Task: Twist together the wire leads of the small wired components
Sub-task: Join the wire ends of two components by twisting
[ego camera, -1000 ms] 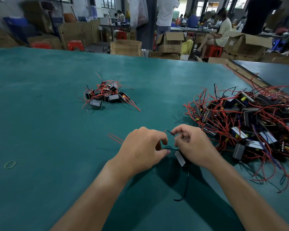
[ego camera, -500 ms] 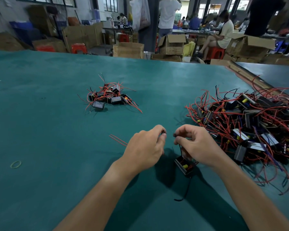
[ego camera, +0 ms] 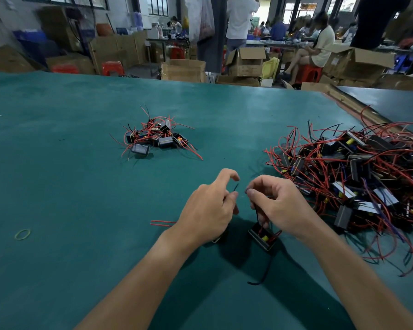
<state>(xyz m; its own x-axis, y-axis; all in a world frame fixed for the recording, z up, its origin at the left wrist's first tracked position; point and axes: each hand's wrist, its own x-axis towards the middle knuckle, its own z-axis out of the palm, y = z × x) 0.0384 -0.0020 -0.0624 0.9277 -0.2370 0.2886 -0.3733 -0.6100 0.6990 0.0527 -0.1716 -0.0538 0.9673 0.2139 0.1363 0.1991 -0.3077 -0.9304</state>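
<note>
L hand (ego camera: 208, 210) w/ pinch on black lead tip (ego camera: 236, 187); R hand (ego camera: 280, 206) w/ pinch on lead (ego camera: 257, 215) of component (ego camera: 262, 238)

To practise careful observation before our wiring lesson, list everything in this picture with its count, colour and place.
table mat: one, teal green, foreground
small pile of wired components: one, black with red leads, table centre
large pile of wired components: one, black, red, yellow, table right
component: one, black with yellow part, under right hand
red leads: two, red, left of left hand
rubber band: one, yellowish, near left
cardboard boxes: several, brown, beyond table
stools: several, red, background
people: several, background
left hand: pinches black lead tip
right hand: pinches component's black lead
</note>
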